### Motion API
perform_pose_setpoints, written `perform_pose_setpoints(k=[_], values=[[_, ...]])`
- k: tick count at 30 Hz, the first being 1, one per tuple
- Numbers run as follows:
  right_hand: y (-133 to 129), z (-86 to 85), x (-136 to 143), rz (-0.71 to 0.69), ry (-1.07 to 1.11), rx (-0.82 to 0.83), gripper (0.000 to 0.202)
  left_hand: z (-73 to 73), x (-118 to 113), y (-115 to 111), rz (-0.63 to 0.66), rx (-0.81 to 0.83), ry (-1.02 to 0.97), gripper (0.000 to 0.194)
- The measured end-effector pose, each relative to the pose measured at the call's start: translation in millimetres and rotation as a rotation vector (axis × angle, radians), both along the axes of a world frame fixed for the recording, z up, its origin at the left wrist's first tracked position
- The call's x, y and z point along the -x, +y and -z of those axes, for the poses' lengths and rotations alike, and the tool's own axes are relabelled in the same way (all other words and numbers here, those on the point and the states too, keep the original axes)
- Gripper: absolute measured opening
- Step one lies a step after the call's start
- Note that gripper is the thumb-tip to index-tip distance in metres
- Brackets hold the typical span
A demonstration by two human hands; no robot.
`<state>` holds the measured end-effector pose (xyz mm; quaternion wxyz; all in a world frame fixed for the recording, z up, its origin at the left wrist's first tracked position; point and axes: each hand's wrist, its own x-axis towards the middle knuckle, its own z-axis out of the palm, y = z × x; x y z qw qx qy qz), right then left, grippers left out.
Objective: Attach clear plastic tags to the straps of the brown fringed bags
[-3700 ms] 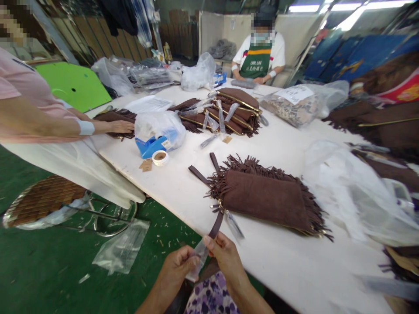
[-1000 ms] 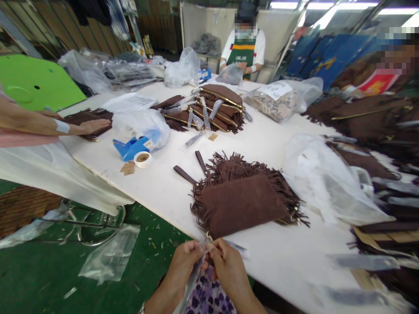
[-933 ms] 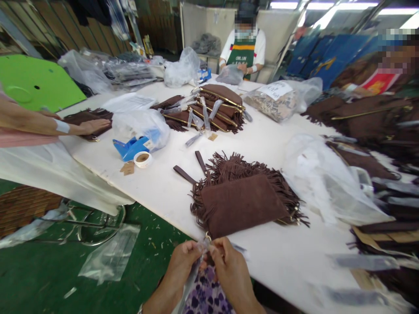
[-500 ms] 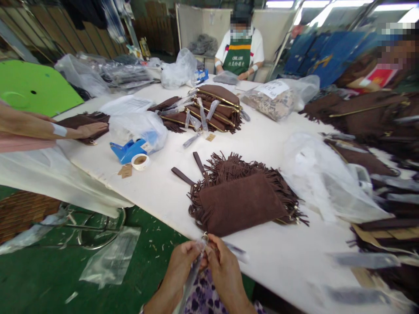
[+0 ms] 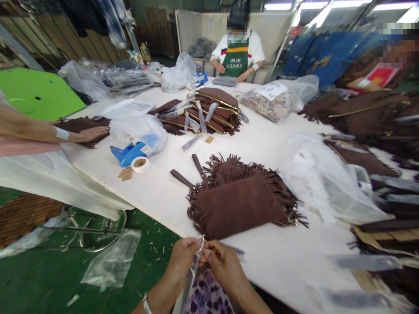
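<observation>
At the near table edge, my left hand [image 5: 182, 260] pinches a plastic-wrapped strap [image 5: 189, 283] close to its metal clasp. The strap hangs down toward my lap. My right hand [image 5: 224, 264] is closed beside it, fingertips at the clasp end; what exactly lies between them is hidden. Just beyond my hands lies a brown fringed bag [image 5: 240, 205], on top of another fringed piece, with two short wrist loops [image 5: 182, 178] sticking out to the left. Part of another wrapped strap [image 5: 236, 250] shows behind my right hand.
A blue tape dispenser [image 5: 126, 153] and a tape roll [image 5: 140, 164] sit to the left. Beyond them is a pile of brown bags [image 5: 216, 109]. A clear plastic bag [image 5: 314, 170] and more brown bags [image 5: 369, 113] lie right. Co-workers stand left, opposite and right.
My fingers have shifted slightly around the clasp, and my right hand has turned a little. Across the table, the co-worker's hands have moved apart.
</observation>
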<state>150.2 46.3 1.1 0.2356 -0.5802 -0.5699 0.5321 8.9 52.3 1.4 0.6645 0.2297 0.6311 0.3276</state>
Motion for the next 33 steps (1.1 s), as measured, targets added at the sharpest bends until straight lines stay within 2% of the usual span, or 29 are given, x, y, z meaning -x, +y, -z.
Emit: perform_pose_setpoints(k=[5,8,12,17,22,25,29,33], values=[[-2.9,1.8,-0.9,0.0,0.064,-0.024,0.024,-1.9,-3.4,9.7,0.066,0.008,0.074,0.033],[-0.8,0.4,-2.8,-0.017,0.086,0.018,0.021,0.0,-5.1,11.9,0.136,-0.023,0.137,0.031],[5.3,-0.7,-4.8,-0.014,-0.078,0.053,0.019,2.5,-8.2,11.6,0.154,-0.075,0.157,0.032],[13.1,-4.9,-1.3,-0.084,-0.342,-0.098,0.018,3.8,-7.8,10.4,0.15,-0.09,0.138,0.038],[18.4,-10.9,0.6,-0.162,-0.552,-0.21,0.022,6.6,-6.4,11.9,0.154,-0.039,0.155,0.048],[22.4,-12.2,1.9,-0.244,-0.652,-0.314,0.022,4.2,-5.2,10.3,0.114,-0.036,0.122,0.052],[27.2,-11.9,5.9,-0.345,-0.77,-0.381,0.011,-0.1,1.3,1.3,0.024,0.0,0.074,0.051],[28.2,-10.0,10.7,-0.357,-0.841,-0.398,0.013,1.1,8.7,-11.6,-0.045,0.145,-0.034,0.057]])
